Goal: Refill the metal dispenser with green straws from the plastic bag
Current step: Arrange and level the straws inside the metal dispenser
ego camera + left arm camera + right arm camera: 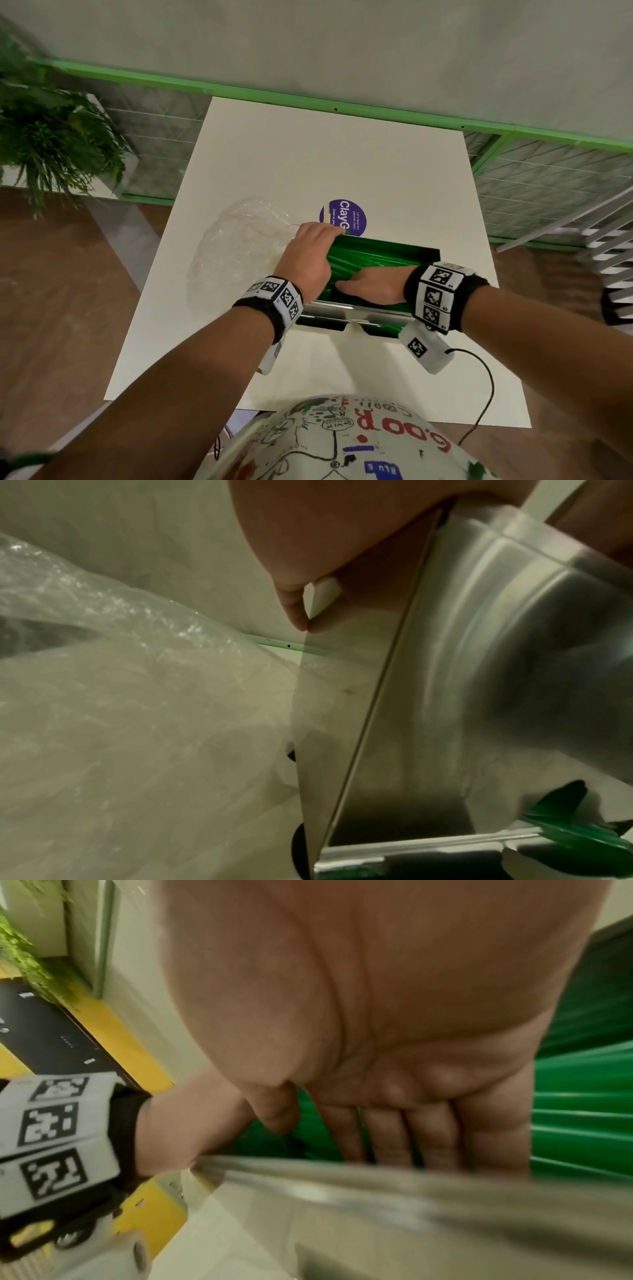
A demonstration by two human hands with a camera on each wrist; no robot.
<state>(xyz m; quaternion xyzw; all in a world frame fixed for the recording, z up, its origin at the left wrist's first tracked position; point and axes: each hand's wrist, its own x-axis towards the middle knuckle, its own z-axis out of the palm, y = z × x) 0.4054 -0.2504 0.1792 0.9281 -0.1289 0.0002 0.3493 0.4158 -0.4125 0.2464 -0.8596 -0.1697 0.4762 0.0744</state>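
Note:
The metal dispenser (pixel 342 313) lies open on the white table (pixel 308 154), filled with green straws (pixel 376 255). My left hand (pixel 308 253) curls over its left end wall, the thumb (pixel 298 615) touching the shiny outer side (pixel 359 723). The other left fingers are hidden inside. My right hand (pixel 370 286) lies flat on the straws, palm down, fingers (pixel 411 1137) straight and pointing left across the straws (pixel 582 1123). The clear plastic bag (pixel 236 253) lies crumpled and looks empty just left of the dispenser, and fills the left of the left wrist view as the bag (pixel 137 696).
A purple round sticker (pixel 352 216) is on the table behind the dispenser. A potted plant (pixel 51 137) stands at the far left. A green metal frame (pixel 342 102) runs behind the table. A black cable (pixel 486 394) hangs from my right wrist.

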